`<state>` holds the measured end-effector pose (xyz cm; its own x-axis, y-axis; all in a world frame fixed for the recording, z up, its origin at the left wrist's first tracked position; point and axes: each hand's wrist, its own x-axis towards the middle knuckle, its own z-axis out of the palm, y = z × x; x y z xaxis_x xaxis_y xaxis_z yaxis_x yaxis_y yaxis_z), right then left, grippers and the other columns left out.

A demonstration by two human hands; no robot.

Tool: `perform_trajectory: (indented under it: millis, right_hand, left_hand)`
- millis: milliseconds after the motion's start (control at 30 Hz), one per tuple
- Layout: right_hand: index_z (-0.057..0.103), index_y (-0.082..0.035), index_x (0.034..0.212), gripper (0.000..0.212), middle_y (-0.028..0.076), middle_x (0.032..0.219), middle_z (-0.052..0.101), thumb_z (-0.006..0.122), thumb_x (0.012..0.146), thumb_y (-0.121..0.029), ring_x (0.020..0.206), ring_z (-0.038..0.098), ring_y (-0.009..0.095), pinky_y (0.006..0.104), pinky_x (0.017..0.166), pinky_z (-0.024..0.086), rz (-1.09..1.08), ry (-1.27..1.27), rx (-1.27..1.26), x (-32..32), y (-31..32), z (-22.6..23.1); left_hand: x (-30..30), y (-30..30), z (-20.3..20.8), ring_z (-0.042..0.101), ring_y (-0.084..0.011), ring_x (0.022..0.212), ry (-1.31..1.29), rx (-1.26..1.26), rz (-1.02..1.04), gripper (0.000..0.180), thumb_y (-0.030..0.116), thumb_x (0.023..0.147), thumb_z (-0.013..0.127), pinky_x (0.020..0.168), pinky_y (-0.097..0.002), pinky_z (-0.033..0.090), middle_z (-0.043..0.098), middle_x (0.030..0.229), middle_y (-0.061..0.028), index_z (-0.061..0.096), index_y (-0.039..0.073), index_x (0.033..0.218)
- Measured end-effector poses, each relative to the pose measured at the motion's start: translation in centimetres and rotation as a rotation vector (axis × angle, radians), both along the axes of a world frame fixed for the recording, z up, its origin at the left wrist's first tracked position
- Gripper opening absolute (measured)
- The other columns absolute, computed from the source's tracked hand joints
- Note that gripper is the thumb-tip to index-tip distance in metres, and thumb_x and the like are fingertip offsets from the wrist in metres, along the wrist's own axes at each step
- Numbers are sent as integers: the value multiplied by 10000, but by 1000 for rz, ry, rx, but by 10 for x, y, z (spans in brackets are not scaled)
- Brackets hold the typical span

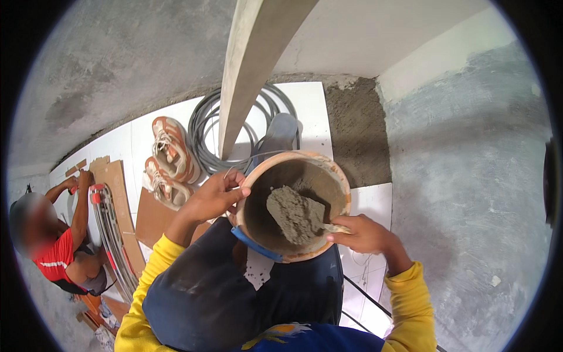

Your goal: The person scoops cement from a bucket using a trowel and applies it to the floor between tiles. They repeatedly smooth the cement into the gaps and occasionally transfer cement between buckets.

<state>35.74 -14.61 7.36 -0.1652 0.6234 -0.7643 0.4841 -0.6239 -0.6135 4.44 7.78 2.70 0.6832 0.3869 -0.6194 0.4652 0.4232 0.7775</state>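
A round bucket (345,186) with a mortar-smeared orange rim is between my knees. My left hand (212,200) is closed on the bucket's left rim, near its thin wire handle; a blue grip (255,245) hangs along the near side. Inside the bucket, a trowel (335,228) is loaded with a lump of wet grey mortar (293,212), which covers its blade. My right hand (366,233) is shut around the trowel's handle at the right rim. The bucket's bottom is partly hidden by the load.
Beyond the bucket lie a coiled grey cable (202,126) and a pair of sneakers (176,152) on white tiles (308,105). A slanted post (249,64) rises ahead. Bare mortar bed (358,132) borders the right wall (469,193). At left, a co-worker (56,252) crouches beside a tile cutter (111,234).
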Motion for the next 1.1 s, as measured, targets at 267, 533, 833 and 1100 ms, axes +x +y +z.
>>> perform_trajectory:
  millis: [267, 533, 833, 1100]
  right_hand:
    - [681, -53, 1244, 500, 25, 682, 580, 728, 950, -455, 550, 564, 118, 293, 491, 454, -181, -230, -95, 116, 56, 56]
    - [656, -93, 1252, 359, 207, 1031, 704, 703, 948, -278, 931, 682, 447, 514, 828, 549, -109, -1160, 802, 207, 118, -112]
    - [581, -68, 1175, 323, 243, 989, 720, 572, 1032, -357, 965, 688, 491, 608, 813, 528, -605, -1019, 560, 161, 96, -193]
    - [599, -40, 1115, 307, 273, 865, 699, 551, 1042, -334, 782, 696, 484, 579, 679, 553, -353, -1163, 672, 195, 139, -223]
  left_hand:
    - [-19, 3, -6, 584, -80, 688, 21, -60, 40, 234, 232, 1021, 705, 624, -250, 504, 602, 835, 4, 570, 40, 1023]
    - [-10, 6, -6, 595, -78, 748, 12, -101, 24, 208, 207, 1025, 702, 665, -257, 517, 617, 870, 12, 578, 46, 1067]
    - [-14, 10, -1, 595, -87, 782, 84, -76, -7, 235, 238, 1024, 705, 697, -274, 531, 617, 898, 4, 577, 44, 1061]
    - [-11, 10, 1, 629, -92, 876, 55, -90, -28, 231, 223, 1029, 695, 745, -275, 560, 648, 964, -5, 585, 33, 1099]
